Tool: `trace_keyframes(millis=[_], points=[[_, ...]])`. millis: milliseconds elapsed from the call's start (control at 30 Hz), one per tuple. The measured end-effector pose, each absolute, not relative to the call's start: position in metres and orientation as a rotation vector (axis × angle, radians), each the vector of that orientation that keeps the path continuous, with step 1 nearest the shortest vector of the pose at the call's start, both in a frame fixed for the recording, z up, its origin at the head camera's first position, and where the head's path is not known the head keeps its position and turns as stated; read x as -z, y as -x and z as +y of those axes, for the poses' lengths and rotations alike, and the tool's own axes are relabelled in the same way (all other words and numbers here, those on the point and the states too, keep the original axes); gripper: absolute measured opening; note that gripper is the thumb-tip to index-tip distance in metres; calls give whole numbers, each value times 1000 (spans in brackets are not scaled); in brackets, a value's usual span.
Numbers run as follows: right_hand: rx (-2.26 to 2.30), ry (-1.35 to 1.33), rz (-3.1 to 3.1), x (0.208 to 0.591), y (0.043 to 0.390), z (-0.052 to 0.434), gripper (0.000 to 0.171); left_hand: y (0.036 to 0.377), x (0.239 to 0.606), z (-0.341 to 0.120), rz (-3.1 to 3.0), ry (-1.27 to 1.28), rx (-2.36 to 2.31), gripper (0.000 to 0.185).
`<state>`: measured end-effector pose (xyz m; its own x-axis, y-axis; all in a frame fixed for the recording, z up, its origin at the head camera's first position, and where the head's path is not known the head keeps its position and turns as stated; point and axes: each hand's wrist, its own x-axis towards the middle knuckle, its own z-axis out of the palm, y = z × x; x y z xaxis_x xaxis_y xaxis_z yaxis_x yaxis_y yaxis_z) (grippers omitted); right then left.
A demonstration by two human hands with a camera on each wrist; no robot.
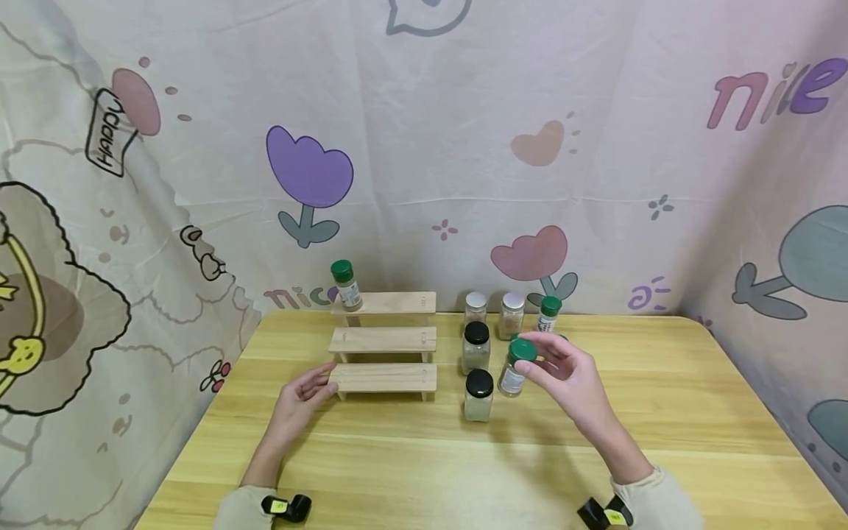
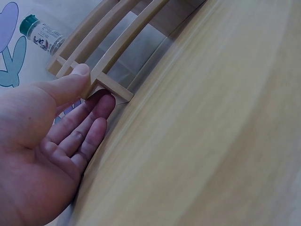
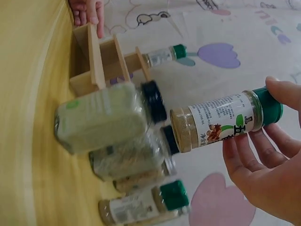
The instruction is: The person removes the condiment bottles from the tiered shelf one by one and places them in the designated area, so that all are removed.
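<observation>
My right hand point(image 1: 571, 377) holds a spice jar point(image 3: 218, 120) by its green cap, thumb on one side and fingers on the other. The jar has a white printed label and brown powder inside; the right wrist view shows it raised off the table. My left hand point(image 1: 299, 401) grips the left end of the lowest step of a three-step wooden rack point(image 1: 384, 340). In the left wrist view its thumb lies on the step and the fingertips are beneath the end. Another green-capped spice jar point(image 1: 348, 288) stands at the left of the top step.
Right of the rack stand two black-capped glass jars point(image 1: 478, 397), one behind the other. Behind them are two jars with pale lids point(image 1: 512, 313) and a green-capped jar point(image 1: 548, 313). A printed cloth point(image 1: 424, 147) hangs behind the wooden table point(image 1: 397, 471).
</observation>
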<state>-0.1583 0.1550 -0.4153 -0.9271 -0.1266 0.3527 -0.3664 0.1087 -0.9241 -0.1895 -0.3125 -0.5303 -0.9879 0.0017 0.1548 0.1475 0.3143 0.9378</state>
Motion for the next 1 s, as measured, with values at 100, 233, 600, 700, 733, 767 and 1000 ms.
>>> trace_keyframes(millis=[100, 233, 600, 700, 733, 767, 1000], points=[[-1936, -463, -2185, 422, 157, 163, 38, 190, 529, -311, -2453, 144, 1769, 48], [-1942, -454, -2185, 432, 157, 170, 38, 191, 528, -310, -2458, 146, 1767, 48], [-1864, -393, -2276, 458, 165, 183, 39, 188, 528, -311, -2457, 149, 1739, 46], [-1860, -375, -2303, 465, 168, 185, 39, 188, 528, -311, -2460, 149, 1737, 46], [-1862, -367, -2311, 467, 169, 186, 39, 189, 528, -312, -2465, 152, 1730, 46], [-1864, -361, -2318, 469, 169, 186, 39, 189, 529, -312, -2466, 151, 1728, 46], [-1871, -357, -2366, 481, 172, 185, 41, 191, 530, -313, -2469, 143, 1758, 48]])
